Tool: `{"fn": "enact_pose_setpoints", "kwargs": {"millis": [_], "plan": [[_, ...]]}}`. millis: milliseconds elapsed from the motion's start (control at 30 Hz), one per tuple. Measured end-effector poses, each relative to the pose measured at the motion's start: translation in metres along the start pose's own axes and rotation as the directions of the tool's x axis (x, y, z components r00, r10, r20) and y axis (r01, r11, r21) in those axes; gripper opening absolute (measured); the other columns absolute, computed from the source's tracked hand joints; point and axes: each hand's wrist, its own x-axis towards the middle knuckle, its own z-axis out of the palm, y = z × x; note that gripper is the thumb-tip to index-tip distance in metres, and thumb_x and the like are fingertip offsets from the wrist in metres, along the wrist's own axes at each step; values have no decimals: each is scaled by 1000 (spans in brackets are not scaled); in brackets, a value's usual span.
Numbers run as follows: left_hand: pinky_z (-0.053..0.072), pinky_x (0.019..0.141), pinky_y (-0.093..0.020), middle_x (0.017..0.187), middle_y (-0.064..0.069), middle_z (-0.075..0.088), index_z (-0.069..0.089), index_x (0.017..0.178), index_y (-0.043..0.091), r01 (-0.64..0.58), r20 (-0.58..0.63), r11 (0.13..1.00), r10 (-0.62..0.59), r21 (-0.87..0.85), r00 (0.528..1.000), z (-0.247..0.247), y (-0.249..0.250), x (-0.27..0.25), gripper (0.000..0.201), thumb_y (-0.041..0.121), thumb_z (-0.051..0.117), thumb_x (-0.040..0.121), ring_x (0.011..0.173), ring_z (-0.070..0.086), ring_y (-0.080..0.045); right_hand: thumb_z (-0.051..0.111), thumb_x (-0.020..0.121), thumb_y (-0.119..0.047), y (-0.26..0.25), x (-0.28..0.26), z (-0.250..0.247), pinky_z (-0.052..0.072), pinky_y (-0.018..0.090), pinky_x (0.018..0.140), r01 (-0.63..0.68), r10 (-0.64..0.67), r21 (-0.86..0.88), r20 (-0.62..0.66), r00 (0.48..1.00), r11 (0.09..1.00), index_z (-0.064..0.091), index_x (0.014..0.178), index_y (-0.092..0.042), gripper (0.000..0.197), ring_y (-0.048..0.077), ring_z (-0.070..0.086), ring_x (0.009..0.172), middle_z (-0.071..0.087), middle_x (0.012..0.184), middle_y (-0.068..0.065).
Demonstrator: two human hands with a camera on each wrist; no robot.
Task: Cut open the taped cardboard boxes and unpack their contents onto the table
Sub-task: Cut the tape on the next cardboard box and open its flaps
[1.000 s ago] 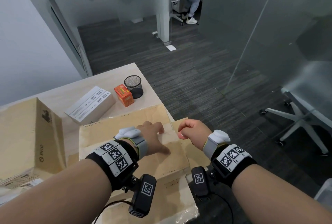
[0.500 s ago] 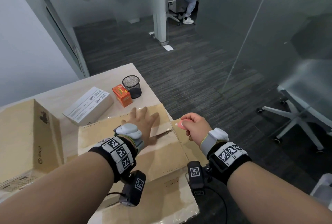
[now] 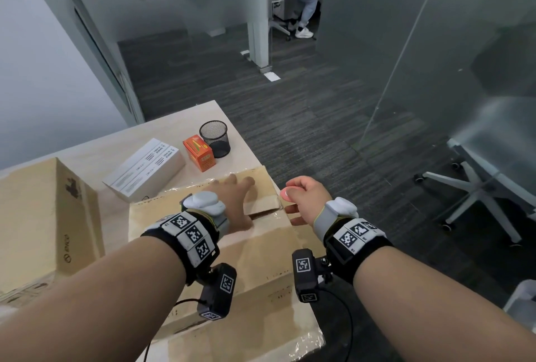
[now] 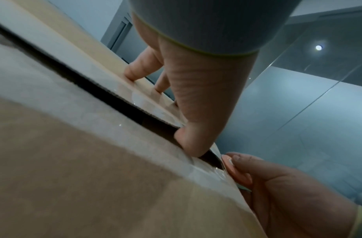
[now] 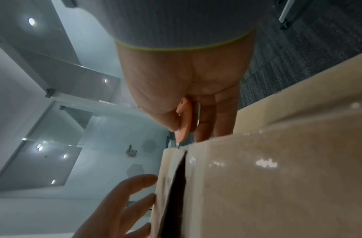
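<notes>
Head view shows the taped cardboard box lying at the near corner of the table, its top seam parted into a dark slit under glossy clear tape. On that box the left hand lies spread, fingers straight and flat on the far flap, the thumb at the edge of the slit; it grasps nothing. From the left wrist, the thumb tip presses at the gap where the flaps have separated. Just beside the box's right end, the right hand is clenched around a small pink cutter, pinched between thumb and fingers; the right wrist view has the cutter touching the box's top edge at the end of the slit. Left of the box stands a taller cardboard box. Beyond the box lie a white carton, an orange packet and a black mesh cup
</notes>
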Motion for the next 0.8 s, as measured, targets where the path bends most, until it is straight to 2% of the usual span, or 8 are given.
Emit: {"fn": "enact_pose_setpoints", "kwargs": {"millis": [100, 200, 300, 400, 500, 633, 733, 800], "plan": [[57, 75, -44, 119, 11, 53, 34, 130, 43, 17, -27, 999, -18, -27, 999, 0, -2, 0, 78, 56, 65, 61, 97, 59, -24, 60, 92, -18, -1, 0, 3, 62, 35, 61, 6, -6, -37, 11, 1000, 999, 65, 104, -25, 14, 22, 74, 82, 71, 101, 0], [57, 75, -45, 114, 11, 52, 36, 125, 43, 20, -37, 999, -22, -42, 999, 3, -2, 0, 73, 57, 63, 58, 97, 57, -24, 62, 90, -17, -1, -1, 1, 62, 34, 59, 22, -19, -74, 39, 999, 997, 67, 100, -23, 13, 18, 72, 78, 72, 99, 1], [57, 76, -46, 112, 11, 52, 37, 123, 42, 14, -33, 999, -15, -42, 999, 4, -2, 0, 71, 56, 64, 59, 99, 57, -23, 61, 90, -11, -2, -1, -4, 59, 33, 55, 28, -21, -107, 65, 998, 994, 68, 97, -18, 12, 17, 68, 73, 71, 94, 4], [56, 76, -46, 110, 11, 51, 39, 121, 41, 12, -27, 999, -13, -41, 1000, 2, -2, 1, 67, 56, 64, 60, 98, 56, -23, 56, 89, -3, -3, -2, -7, 62, 39, 60, 14, 0, -144, 96, 995, 989, 69, 93, -15, 18, 18, 64, 70, 70, 87, 7], [56, 77, -46, 110, 10, 50, 40, 118, 40, 11, -24, 999, -12, -34, 1000, 1, -2, 2, 64, 56, 65, 61, 98, 54, -23, 56, 88, -5, -3, -4, -7, 61, 38, 59, 34, -18, -159, 101, 995, 987, 68, 93, -16, 17, 18, 62, 69, 69, 82, 3], [55, 78, -44, 109, 13, 50, 45, 115, 38, -1, -41, 998, -1, -61, 999, 3, -6, 1, 60, 55, 68, 61, 98, 53, -21, 49, 88, -5, -2, -9, -8, 50, 29, 51, 28, -21, -194, 38, 999, 981, 65, 83, -17, 20, 20, 54, 62, 64, 71, -1], [51, 81, -35, 107, 14, 58, 55, 111, 35, -18, -114, 989, 1, -145, 993, 7, -16, -3, 49, 53, 74, 69, 98, 58, -18, 48, 88, -7, 2, -12, -17, 39, 25, 49, 36, -44, -169, -43, 998, 985, 62, 79, -16, 19, 20, 46, 57, 62, 58, -11], [49, 86, -33, 113, 12, 65, 62, 106, 32, -20, -172, 971, -22, -240, 985, 12, -26, -9, 41, 51, 78, 74, 105, 61, -20, 51, 89, -8, 3, -16, -24, 36, 24, 47, 52, -62, -148, -66, 996, 988, 63, 82, -14, 16, 18, 44, 56, 60, 55, -14]]}}
